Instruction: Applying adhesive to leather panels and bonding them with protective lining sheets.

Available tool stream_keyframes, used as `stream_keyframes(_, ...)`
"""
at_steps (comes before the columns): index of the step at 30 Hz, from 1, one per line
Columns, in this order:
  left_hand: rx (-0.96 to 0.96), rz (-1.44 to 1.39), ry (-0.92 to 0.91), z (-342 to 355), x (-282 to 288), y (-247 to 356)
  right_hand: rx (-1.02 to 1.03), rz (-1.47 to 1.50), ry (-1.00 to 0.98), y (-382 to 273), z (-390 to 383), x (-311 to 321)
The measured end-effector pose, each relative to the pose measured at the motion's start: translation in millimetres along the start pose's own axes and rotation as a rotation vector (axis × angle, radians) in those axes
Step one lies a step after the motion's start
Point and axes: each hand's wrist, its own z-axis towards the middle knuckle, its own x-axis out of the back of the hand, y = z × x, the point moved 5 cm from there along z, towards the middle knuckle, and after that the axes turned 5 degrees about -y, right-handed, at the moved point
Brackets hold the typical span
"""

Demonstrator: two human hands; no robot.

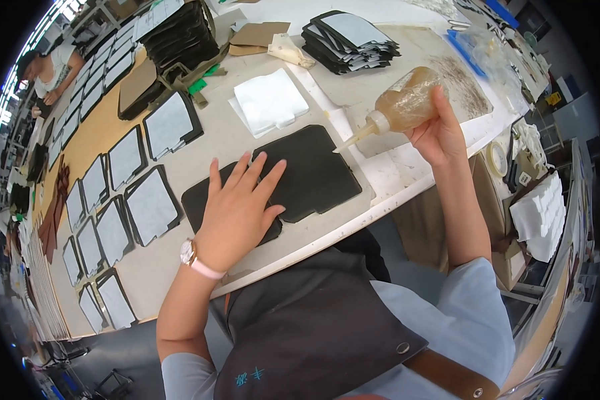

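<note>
My right hand grips a translucent squeeze bottle of amber liquid, tilted so its thin nozzle points down and left. The nozzle's tip is at the upper right edge of a black flat panel; whether it touches cannot be told. My left hand lies spread, palm down, on a second black panel just left of the first, fingertips reaching the first panel's left edge. A stack of white sheets lies beyond the panels.
Rows of black-edged panels with pale faces cover the table's left side. Stacks of black panels and dark pieces stand at the back. The table's near edge runs before me. Another person sits at far left.
</note>
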Motion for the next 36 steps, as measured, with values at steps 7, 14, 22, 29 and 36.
stream_keyframes(7, -0.018, -0.056, -0.062, 7, -24, -12, 0.102, -0.371, -0.099, 1, 21, 6)
stream_keyframes(14, -0.014, -0.038, -0.078, 9, -21, -10, 0.138, -0.361, -0.135, 12, 45, 2)
stream_keyframes(22, -0.017, -0.043, -0.086, 11, -21, -11, 0.126, -0.459, -0.117, 18, 50, 0)
stream_keyframes(29, -0.014, -0.049, -0.08, 10, -20, -11, -0.103, -0.182, -0.065, 12, 51, 7)
stream_keyframes(36, -0.011, -0.044, -0.088, 11, -20, -11, 0.116, -0.457, -0.1, 11, 55, 4)
